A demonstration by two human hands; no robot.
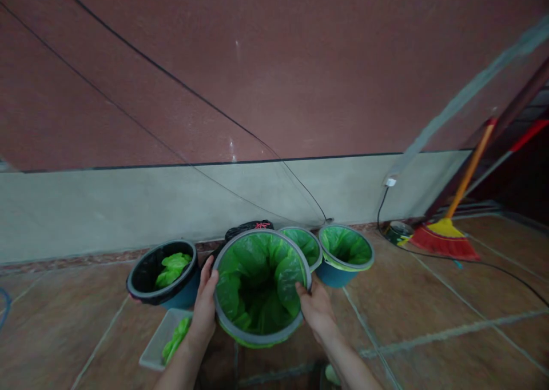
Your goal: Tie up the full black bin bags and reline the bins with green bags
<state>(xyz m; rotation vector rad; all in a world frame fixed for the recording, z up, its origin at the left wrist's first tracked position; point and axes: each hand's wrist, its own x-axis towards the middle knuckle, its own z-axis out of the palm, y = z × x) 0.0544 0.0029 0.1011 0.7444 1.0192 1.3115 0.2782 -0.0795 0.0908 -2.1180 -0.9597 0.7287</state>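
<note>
Between my two hands is a round trash bin (262, 338) with a grey rim, lined with a green plastic bag (240, 264). My left hand (206, 298) grips its left side. On the right side, my right hand (316, 307) holds the rim, thumb over the edge. Behind the held bin, a second green-lined bin (305, 242) is partly hidden. Beside that one stands a blue bin (338, 274) with a green liner. Left of my left hand, another bin (180, 298) has a black liner and a crumpled green bag (172, 269) inside.
A white tray (155, 338) with green plastic lies on the tiled floor near my left forearm. A black bag (246, 227) sits against the wall. At right are a broom (448, 235), a tin can (398, 231) and a black cable (493, 266) across the floor.
</note>
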